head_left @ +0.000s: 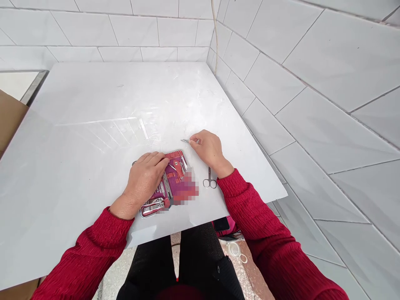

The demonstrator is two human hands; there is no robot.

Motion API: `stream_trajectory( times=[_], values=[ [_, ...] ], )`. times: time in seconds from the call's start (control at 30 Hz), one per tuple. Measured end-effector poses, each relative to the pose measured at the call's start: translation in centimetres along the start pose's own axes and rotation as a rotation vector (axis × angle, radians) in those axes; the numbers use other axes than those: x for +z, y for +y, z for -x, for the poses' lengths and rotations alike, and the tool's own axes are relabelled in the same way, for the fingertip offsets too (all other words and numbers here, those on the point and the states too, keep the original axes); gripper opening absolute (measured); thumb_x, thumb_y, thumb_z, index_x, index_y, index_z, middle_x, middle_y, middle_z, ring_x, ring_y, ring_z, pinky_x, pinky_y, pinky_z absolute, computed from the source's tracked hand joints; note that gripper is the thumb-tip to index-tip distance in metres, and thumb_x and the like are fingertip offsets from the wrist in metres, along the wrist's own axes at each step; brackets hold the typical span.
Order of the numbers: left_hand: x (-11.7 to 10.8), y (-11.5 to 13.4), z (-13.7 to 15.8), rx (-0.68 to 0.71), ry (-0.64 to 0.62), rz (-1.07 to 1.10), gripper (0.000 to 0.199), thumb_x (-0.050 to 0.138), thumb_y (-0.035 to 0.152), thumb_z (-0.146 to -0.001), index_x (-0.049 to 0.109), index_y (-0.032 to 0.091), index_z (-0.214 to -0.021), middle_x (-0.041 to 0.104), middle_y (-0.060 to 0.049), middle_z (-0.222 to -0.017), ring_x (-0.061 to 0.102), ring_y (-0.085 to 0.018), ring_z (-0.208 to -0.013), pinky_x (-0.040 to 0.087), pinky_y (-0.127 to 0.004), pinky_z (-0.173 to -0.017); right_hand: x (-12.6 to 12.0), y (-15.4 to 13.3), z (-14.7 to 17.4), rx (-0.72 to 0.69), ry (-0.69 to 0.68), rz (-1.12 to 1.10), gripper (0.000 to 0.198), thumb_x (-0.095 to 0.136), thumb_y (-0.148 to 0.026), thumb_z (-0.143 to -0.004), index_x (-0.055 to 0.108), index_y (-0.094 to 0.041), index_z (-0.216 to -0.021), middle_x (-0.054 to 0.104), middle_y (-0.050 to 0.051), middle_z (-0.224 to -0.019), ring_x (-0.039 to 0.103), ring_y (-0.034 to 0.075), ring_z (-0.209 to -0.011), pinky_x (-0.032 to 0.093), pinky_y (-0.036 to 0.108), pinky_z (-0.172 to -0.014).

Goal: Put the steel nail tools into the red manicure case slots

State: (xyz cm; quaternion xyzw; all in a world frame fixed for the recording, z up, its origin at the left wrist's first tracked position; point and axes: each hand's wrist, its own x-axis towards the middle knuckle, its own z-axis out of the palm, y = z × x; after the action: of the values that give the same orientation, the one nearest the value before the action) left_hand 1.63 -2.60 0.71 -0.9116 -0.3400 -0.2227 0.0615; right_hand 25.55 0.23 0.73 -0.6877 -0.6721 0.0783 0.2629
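An open purple-and-red manicure case [170, 178], pixelated at its near right, holds a nail clipper [153, 205] and slim metal tools. The left hand [144, 177] lies across it, fingers together, hiding part; whether they grip anything I cannot tell. Small scissors [209, 183] lie nearer than the fingers of the right hand [208, 148], which pinch a slim metal implement [184, 141]. Beyond both hands' fingers, the glossy white bench [93, 91] reaches tiled walls [134, 31], a pale cord [214, 25] hanging at their corner.
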Motion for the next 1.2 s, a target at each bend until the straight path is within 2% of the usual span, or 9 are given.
stream_trajectory(
  times=[0.2, 0.37, 0.5, 0.67, 0.87, 1.03, 1.2],
  values=[
    [0.3, 0.0, 0.0, 0.013, 0.01, -0.006, 0.027, 0.045, 0.014, -0.102, 0.072, 0.019, -0.106, 0.074, -0.009, -0.11, 0.068, -0.025, -0.099, 0.054, -0.042, -0.087, -0.8, -0.8, -0.5, -0.037, -0.098, 0.178, 0.026, 0.053, -0.019, -0.096, 0.077, -0.017, -0.085, 0.072, 0.008, -0.092, 0.06, 0.019, -0.078, 0.034, 0.031, -0.065],
    [0.4, -0.1, -0.1, 0.001, 0.017, 0.022, 0.027, 0.046, 0.013, -0.101, 0.072, 0.018, -0.103, 0.073, -0.01, -0.108, 0.068, -0.024, -0.098, 0.054, -0.042, -0.088, -1.7, -1.6, -1.0, -0.17, -0.221, 0.39, 0.027, 0.05, -0.013, -0.095, 0.074, -0.014, -0.083, 0.071, 0.012, -0.091, 0.058, 0.02, -0.075, 0.03, 0.033, -0.064],
    [0.6, -0.1, -0.1, 0.004, 0.025, 0.048, 0.028, 0.046, 0.012, -0.1, 0.072, 0.018, -0.103, 0.073, -0.011, -0.108, 0.068, -0.025, -0.098, 0.054, -0.043, -0.088, -1.8, -1.8, -1.4, -0.29, -0.297, 0.507, 0.02, 0.054, -0.01, -0.092, 0.073, -0.012, -0.086, 0.071, 0.015, -0.089, 0.06, 0.023, -0.075, 0.029, 0.035, -0.065],
    [0.7, -0.1, 0.0, 0.015, 0.033, 0.033, 0.026, 0.049, 0.008, -0.096, 0.072, 0.018, -0.104, 0.073, -0.011, -0.109, 0.067, -0.026, -0.1, 0.054, -0.043, -0.089, -1.9, -1.9, -1.8, -0.42, -0.346, 0.548, 0.011, 0.06, -0.008, -0.089, 0.07, -0.011, -0.091, 0.071, 0.016, -0.09, 0.062, 0.025, -0.079, 0.033, 0.035, -0.068],
    [0.6, 0.1, -0.1, 0.021, 0.023, -0.001, 0.024, 0.052, 0.005, -0.094, 0.071, 0.017, -0.102, 0.073, -0.009, -0.105, 0.066, -0.025, -0.093, 0.053, -0.041, -0.085, -3.6, -3.1, -1.6, -0.503, -0.36, 0.592, 0.018, 0.055, -0.007, -0.089, 0.07, -0.01, -0.098, 0.072, 0.017, -0.094, 0.061, 0.023, -0.076, 0.029, 0.035, -0.064],
    [0.7, 0.1, -0.1, 0.019, 0.037, -0.008, 0.022, 0.053, 0.007, -0.096, 0.071, 0.018, -0.102, 0.073, -0.008, -0.105, 0.066, -0.024, -0.095, 0.053, -0.04, -0.087, -4.7, -5.0, -1.6, -0.632, -0.468, 0.63, 0.021, 0.054, -0.007, -0.088, 0.073, -0.015, -0.092, 0.072, 0.013, -0.088, 0.06, 0.022, -0.073, 0.028, 0.035, -0.065],
    [0.6, 0.2, -0.1, 0.024, 0.026, -0.035, 0.02, 0.052, 0.009, -0.098, 0.07, 0.018, -0.099, 0.073, -0.008, -0.103, 0.066, -0.023, -0.096, 0.053, -0.039, -0.088, -4.7, -6.5, -2.2, -0.701, -0.545, 0.688, 0.019, 0.06, -0.006, -0.087, 0.075, -0.017, -0.083, 0.073, 0.011, -0.082, 0.061, 0.022, -0.075, 0.03, 0.036, -0.065]
  ],
)
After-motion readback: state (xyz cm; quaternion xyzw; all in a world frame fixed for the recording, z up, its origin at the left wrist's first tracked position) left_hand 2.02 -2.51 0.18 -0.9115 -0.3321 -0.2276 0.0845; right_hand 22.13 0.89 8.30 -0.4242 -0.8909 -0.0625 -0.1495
